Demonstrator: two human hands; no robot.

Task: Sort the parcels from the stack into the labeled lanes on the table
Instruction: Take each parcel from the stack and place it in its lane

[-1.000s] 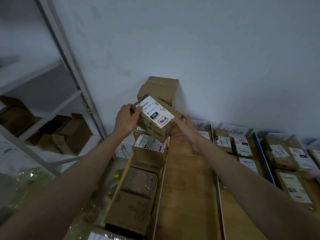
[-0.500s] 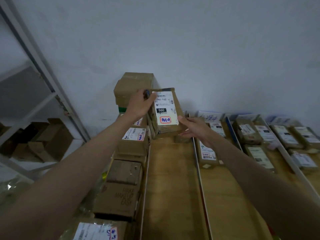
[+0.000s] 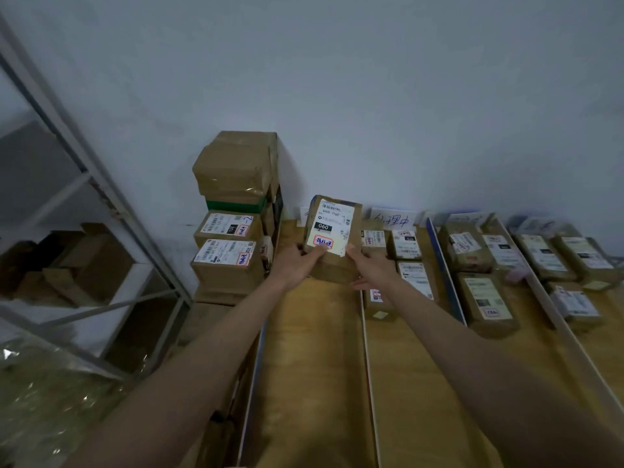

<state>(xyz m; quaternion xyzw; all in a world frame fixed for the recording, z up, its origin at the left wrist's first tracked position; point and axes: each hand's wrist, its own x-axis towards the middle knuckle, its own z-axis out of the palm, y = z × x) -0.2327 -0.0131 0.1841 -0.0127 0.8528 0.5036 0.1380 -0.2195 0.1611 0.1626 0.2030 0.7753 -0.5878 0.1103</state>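
Observation:
A brown cardboard parcel (image 3: 332, 228) with a white "060" label and a red-framed sticker stands at the far end of the leftmost wooden lane (image 3: 307, 349). My left hand (image 3: 297, 263) grips its lower left corner, thumb on the label. My right hand (image 3: 369, 268) holds its lower right side, fingers partly under it. The stack of parcels (image 3: 233, 211) rises just left of the lane against the wall. Handwritten lane labels (image 3: 391, 219) lean on the wall behind the lanes.
Thin dividers (image 3: 366, 349) split the table into lanes. Lanes to the right hold several labelled parcels (image 3: 410, 246), (image 3: 483, 302), (image 3: 543, 256). A metal shelf frame (image 3: 101, 204) with cardboard boxes (image 3: 84, 265) stands at the left. The wall is close behind.
Both hands carried the parcel from the top of the stack rightward and down into the leftmost lane. The view swung right, showing more lanes.

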